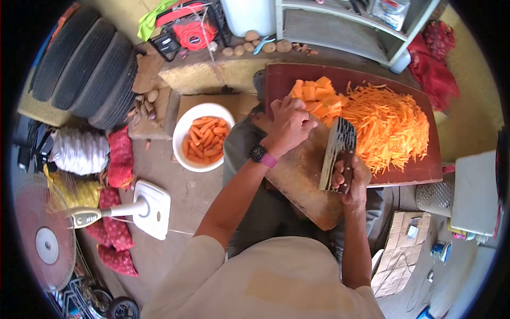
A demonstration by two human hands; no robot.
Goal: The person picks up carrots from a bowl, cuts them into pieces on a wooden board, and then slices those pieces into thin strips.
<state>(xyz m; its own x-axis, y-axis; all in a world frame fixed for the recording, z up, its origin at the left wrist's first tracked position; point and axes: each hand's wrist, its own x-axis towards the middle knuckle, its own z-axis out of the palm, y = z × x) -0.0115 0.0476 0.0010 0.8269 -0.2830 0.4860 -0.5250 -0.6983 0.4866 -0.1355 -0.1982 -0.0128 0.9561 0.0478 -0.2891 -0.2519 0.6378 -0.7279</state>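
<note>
On a cluttered yard floor (175,196), your left hand (289,125) curls closed over carrot chunks (319,98) at the far edge of the chopping board (297,181) while your right hand (353,178) grips the cleaver (337,151) mid-board; that close, a slipping blade could catch your knuckles.

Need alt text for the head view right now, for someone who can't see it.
A person's right hand grips a cleaver over a wooden board while the left hand steadies carrot slabs beside a heap of carrot strips. A white bowl of carrot pieces sits to the left.
</note>
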